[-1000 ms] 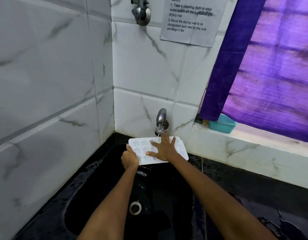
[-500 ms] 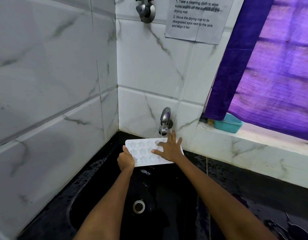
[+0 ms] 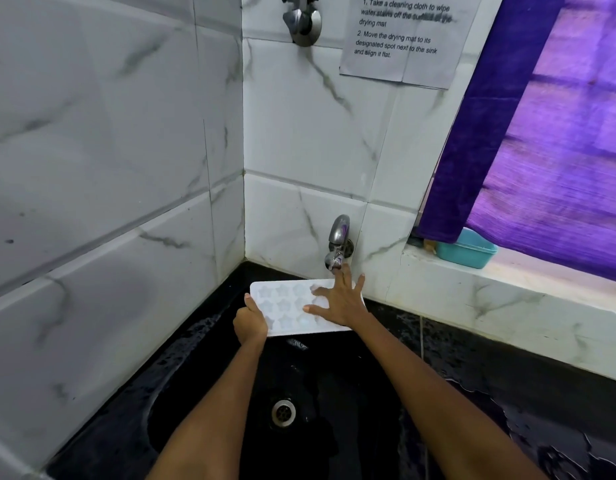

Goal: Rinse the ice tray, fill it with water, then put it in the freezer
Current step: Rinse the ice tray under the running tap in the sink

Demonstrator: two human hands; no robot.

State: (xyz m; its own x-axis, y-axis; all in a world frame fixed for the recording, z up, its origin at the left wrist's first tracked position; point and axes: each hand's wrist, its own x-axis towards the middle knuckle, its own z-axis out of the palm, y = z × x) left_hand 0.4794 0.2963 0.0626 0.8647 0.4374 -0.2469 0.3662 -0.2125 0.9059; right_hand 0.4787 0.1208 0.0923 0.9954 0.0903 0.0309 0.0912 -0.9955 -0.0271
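Observation:
A white ice tray [image 3: 286, 303] with star-shaped moulds is held level over the back of the black sink [image 3: 202, 403], just under the metal tap [image 3: 337, 244]. My left hand [image 3: 250, 322] grips the tray's near left corner, fingers curled round its edge. My right hand [image 3: 339, 301] lies flat on the tray's right half with fingers spread; the middle fingertip reaches up to the tap's spout. I cannot tell whether water is running.
Marble-look tiled walls close in on the left and behind. A metal drain [image 3: 283, 412] sits in the sink bottom. The wet black counter [image 3: 507, 393] runs right. A teal tub [image 3: 467, 252] stands on the window ledge under a purple curtain [image 3: 541, 133]. A second valve [image 3: 303, 20] and a paper notice [image 3: 403, 36] hang above.
The tray and both hands have shifted slightly left under the tap. My right hand has slid toward the tray's right end, its fingers reaching the spout.

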